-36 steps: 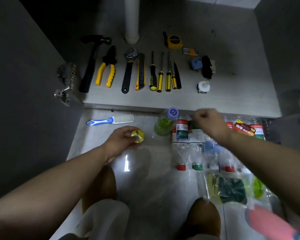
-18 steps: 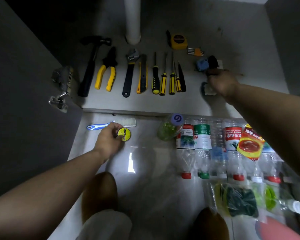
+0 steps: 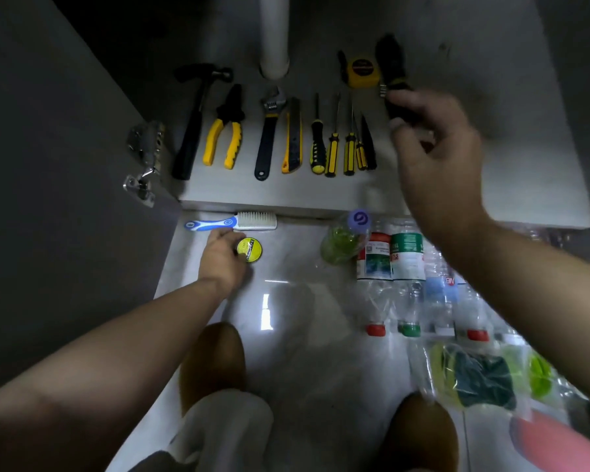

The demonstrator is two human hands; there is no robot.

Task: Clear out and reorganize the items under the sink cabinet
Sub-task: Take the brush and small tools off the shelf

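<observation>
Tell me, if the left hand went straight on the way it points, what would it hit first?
Probably the blue-and-white scrub brush lying just beyond the left hand, which holds a small yellow tin; behind it comes the cabinet's base ledge. Depth is unclear.

Left hand (image 3: 223,258) low on the floor tile, fingers pinching a yellow tin (image 3: 250,249), just below the brush (image 3: 239,222). Right hand (image 3: 436,148) up over the cabinet floor (image 3: 525,158), gripping a black item (image 3: 393,71), too blurred to ID, beside the tape measure (image 3: 361,71). Tools in a row: hammer (image 3: 193,127), pliers (image 3: 225,131), wrench (image 3: 269,131), screwdrivers (image 3: 334,144). Bottles (image 3: 406,264) lying side by side on the tile, right.
</observation>
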